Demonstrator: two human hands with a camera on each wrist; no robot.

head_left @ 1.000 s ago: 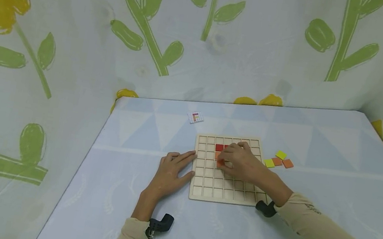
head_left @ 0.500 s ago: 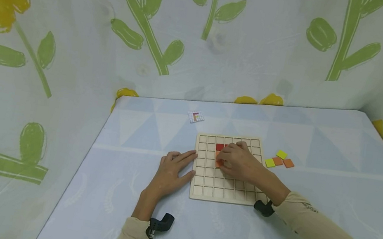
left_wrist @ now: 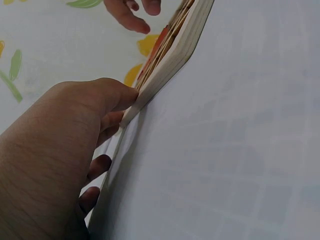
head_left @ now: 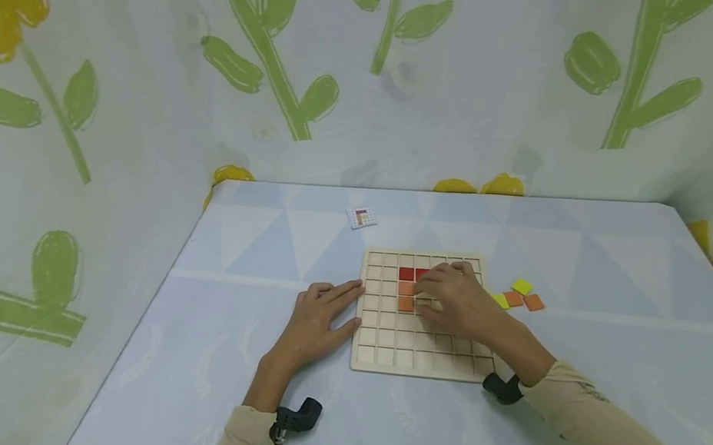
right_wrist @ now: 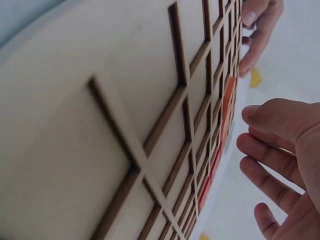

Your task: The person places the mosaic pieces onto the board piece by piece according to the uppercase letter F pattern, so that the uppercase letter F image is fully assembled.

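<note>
A wooden grid board (head_left: pixel 380 339) lies on the table. Red tiles (head_left: pixel 407 274) sit in one row of its squares, with orange tiles (head_left: pixel 405 303) below the leftmost one. Over the board, just right of the orange tiles, hovers my right hand (head_left: pixel 461 303); in the right wrist view its thumb and fingers (right_wrist: pixel 265 150) are apart, with nothing between them. My left hand (head_left: pixel 314 325) rests on the table at the board's left side, fingers extended, thumb and fingertips touching the edge. The left wrist view shows that thumb (left_wrist: pixel 120 95) against the board's side.
Right of the board lie loose yellow tiles (head_left: pixel 521 286) and orange tiles (head_left: pixel 533 303), one yellow tile partly behind the right hand. A small pattern card (head_left: pixel 361 217) lies beyond the board's back left corner. Flower-printed cloth (head_left: pixel 471 116) rises behind the table.
My right hand has let go of the lower orange tile, which now sits in its square, and has drawn back slightly to the right. The left hand stays at the board's edge.
</note>
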